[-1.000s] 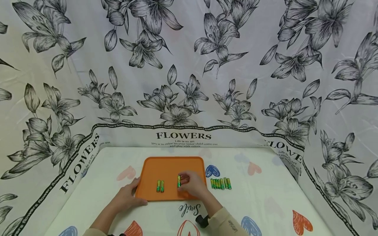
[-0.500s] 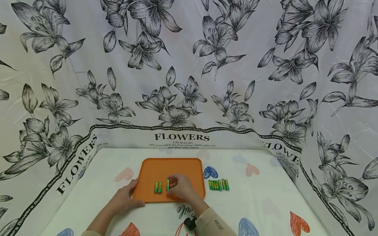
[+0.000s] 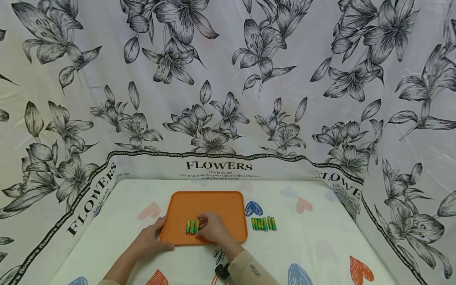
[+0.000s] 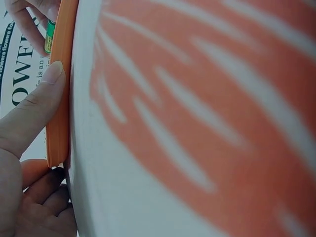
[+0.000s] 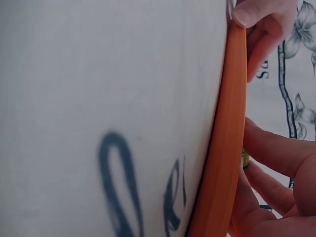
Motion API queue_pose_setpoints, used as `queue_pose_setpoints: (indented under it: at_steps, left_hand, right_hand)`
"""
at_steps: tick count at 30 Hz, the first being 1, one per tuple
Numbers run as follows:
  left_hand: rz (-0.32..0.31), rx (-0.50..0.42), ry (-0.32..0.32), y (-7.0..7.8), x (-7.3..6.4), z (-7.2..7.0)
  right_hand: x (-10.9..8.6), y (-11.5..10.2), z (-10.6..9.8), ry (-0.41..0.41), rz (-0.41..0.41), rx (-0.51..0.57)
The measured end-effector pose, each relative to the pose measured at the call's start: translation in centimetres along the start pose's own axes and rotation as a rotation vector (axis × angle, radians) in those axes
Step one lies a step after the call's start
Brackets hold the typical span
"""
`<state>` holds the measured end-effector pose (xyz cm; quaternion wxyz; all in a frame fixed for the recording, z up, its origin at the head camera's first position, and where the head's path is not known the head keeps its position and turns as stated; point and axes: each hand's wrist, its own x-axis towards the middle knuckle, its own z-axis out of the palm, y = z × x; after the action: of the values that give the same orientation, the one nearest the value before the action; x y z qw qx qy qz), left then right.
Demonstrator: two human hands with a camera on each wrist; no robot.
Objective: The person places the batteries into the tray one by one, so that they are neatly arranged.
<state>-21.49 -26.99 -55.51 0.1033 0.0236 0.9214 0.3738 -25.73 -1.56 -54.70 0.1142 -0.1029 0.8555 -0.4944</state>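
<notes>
An orange tray lies on the table, its front side also seen edge-on as an orange rim in the right wrist view. My left hand grips its front left corner, the thumb along the front rim and the fingers round the left side. Two green-and-yellow batteries, a left one and a right one, lie side by side in the tray. Just right of them my right hand pinches a third battery between thumb and fingers, parallel to the pair and partly hidden by the fingers.
Right of the tray, a row of several batteries lies on the white tablecloth, which is printed with hearts. A flower-patterned curtain stands behind and at both sides. A black wrist device sits by the right sleeve.
My right hand has moved left across the tray with the battery, bringing it beside the other two. My left hand stays on the tray's corner, and the head view has shifted slightly.
</notes>
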Motion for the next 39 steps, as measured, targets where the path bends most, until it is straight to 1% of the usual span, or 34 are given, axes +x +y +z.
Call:
queue_pose_setpoints:
  at_steps: [4, 7, 11, 15, 24, 34, 39]
  left_hand:
    - [0.011, 0.004, -0.006, 0.24, -0.07, -0.06]
    - [-0.002, -0.001, -0.007, 0.31, -0.06, -0.06]
    - [-0.011, 0.001, -0.007, 0.29, -0.06, -0.06]
    - [0.001, 0.006, -0.006, 0.25, -0.11, -0.06]
    - [-0.003, -0.003, -0.005, 0.03, -0.1, -0.01]
    - [0.013, -0.001, 0.003, 0.08, 0.01, 0.24]
    - [0.014, -0.003, 0.013, -0.14, 0.07, 0.13]
  right_hand:
    - [-0.02, -0.22, 0.15, 0.006, 0.01, 0.016]
    - [-0.03, -0.35, 0.26, 0.007, 0.012, 0.026]
    - [-0.02, -0.36, 0.51, 0.008, 0.001, 0.006]
    - [0.01, -0.3, 0.65, 0.01, 0.0, -0.017]
    - [0.02, -0.25, 0.71, 0.0, -0.012, -0.03]
    - [-0.26, -0.39, 0.45, -0.004, -0.004, -0.009]
    - [-0.34, -0.6, 0.07, -0.008, 0.006, 0.046]
